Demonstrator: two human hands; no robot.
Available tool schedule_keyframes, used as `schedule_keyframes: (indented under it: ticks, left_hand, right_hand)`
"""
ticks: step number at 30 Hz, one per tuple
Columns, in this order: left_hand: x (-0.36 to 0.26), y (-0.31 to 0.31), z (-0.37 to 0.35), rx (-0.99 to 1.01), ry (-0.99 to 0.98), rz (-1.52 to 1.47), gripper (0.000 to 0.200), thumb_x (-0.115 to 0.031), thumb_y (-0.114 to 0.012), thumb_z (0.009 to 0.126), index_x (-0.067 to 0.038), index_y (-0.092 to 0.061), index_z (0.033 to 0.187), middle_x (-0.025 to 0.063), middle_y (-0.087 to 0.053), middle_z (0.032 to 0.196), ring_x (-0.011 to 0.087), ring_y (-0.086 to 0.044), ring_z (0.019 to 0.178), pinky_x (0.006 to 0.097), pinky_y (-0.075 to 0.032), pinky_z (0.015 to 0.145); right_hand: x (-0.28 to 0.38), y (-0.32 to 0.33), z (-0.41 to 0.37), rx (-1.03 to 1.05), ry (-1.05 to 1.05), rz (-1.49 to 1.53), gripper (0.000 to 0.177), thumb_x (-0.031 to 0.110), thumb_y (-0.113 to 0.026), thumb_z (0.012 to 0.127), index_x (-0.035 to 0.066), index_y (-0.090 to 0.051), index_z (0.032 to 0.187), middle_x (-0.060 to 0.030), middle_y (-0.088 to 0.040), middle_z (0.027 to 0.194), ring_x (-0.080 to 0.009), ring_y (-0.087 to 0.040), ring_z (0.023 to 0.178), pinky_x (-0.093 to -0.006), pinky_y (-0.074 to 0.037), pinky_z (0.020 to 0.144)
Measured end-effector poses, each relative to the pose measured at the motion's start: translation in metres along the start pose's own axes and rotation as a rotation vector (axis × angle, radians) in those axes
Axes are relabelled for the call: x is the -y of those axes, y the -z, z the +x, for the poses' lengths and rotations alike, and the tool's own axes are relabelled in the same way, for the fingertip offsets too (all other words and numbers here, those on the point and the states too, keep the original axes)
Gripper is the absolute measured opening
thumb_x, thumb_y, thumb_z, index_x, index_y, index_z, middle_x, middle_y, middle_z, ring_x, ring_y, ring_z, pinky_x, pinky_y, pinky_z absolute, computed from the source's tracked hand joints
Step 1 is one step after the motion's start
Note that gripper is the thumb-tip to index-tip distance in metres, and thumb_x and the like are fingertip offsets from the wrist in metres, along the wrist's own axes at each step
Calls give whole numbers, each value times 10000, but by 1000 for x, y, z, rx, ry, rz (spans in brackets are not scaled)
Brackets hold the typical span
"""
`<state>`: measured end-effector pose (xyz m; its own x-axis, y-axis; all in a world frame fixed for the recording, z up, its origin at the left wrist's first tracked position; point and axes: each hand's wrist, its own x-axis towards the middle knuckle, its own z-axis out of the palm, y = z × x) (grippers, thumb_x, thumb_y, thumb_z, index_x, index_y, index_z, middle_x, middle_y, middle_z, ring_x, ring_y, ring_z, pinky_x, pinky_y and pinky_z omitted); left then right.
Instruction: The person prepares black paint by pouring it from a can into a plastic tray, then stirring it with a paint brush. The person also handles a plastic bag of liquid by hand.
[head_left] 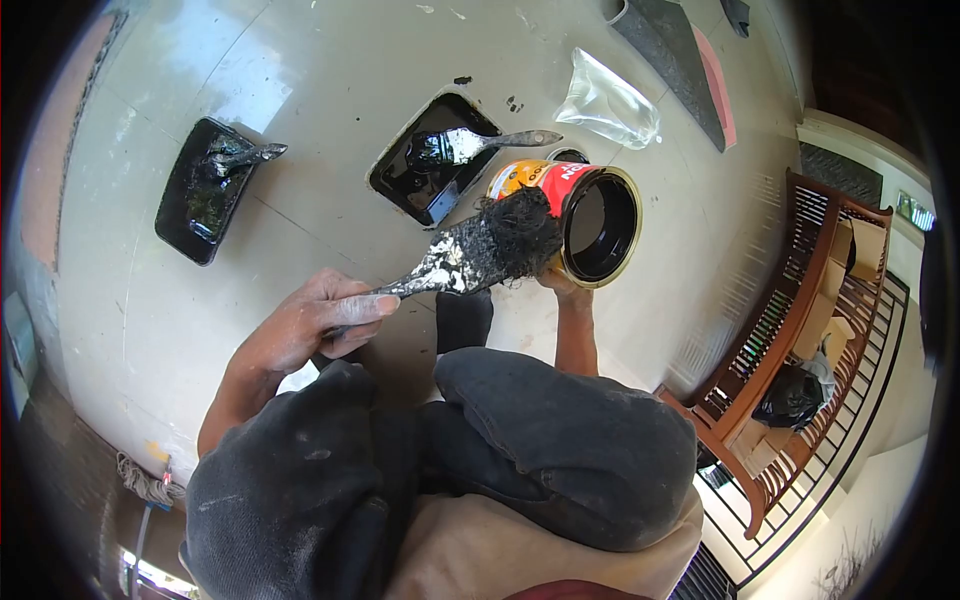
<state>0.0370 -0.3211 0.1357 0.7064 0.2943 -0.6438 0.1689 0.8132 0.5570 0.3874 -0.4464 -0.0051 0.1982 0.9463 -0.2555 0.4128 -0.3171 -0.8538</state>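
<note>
My left hand [325,315] is closed around the handle of a wide paintbrush [455,258], its bristles caked in black and its head spotted with white. The bristles are right at the side of a paint can [560,178] with a red and orange label. My right hand [563,284] grips this can from beneath, its fingers mostly hidden behind it. Tipped on its side, the can shows its open mouth toward me, with dark paint coating the inside. Beyond the brush, a black paint tray [384,165] holds dark paint, and a second brush [490,142] lies across it.
At left stands another black tray [172,200] with a dark-smeared brush [250,155] in it. A clear plastic bag [610,103] lies past the can, near a dark grey sheet [670,50]. A wooden bench [765,350] stands at right. Black drips spot the tiled floor [310,60].
</note>
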Motion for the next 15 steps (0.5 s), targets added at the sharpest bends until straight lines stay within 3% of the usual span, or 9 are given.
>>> schedule_keyframes:
  ticks: [1,3,6,9,15]
  left_hand:
    - [1,1,-1,8,-16,-45,470,-371,-655,914,-98,-472,578,-46,-344,527,52,-283,446,258,-157,418]
    - [3,3,-3,21,-49,-138,467,-361,-651,915,-93,-474,576,-42,-340,522,54,-285,442,259,-159,417]
    - [0,3,1,-92,-118,-180,478,-328,-565,954,-94,-436,558,-14,-325,465,92,-247,393,282,-183,426]
    - [-4,6,7,-94,-154,-161,478,-338,-559,954,-98,-435,560,-19,-324,460,89,-229,381,281,-177,423]
    - [-18,-14,16,-94,-155,-48,473,-357,-589,940,-95,-445,574,-26,-331,487,73,-263,413,279,-165,418]
  right_hand:
    - [5,6,1,-6,173,-228,689,467,-832,704,180,-578,1276,-3,-627,1215,-193,-581,1140,-379,-452,1011]
    - [6,9,1,-37,331,-328,669,421,-846,705,157,-586,1263,-11,-632,1214,-183,-597,1118,-363,-471,987]
    - [6,0,1,-111,232,114,654,307,-885,679,111,-605,1237,-32,-641,1202,-170,-617,1081,-332,-503,940]
    - [28,-5,-1,-149,250,203,646,343,-882,676,122,-620,1224,-26,-658,1163,-180,-629,1055,-332,-507,932]
    - [-34,-7,-10,-70,298,-160,657,398,-866,685,139,-615,1234,-15,-656,1160,-186,-629,1048,-329,-509,924]
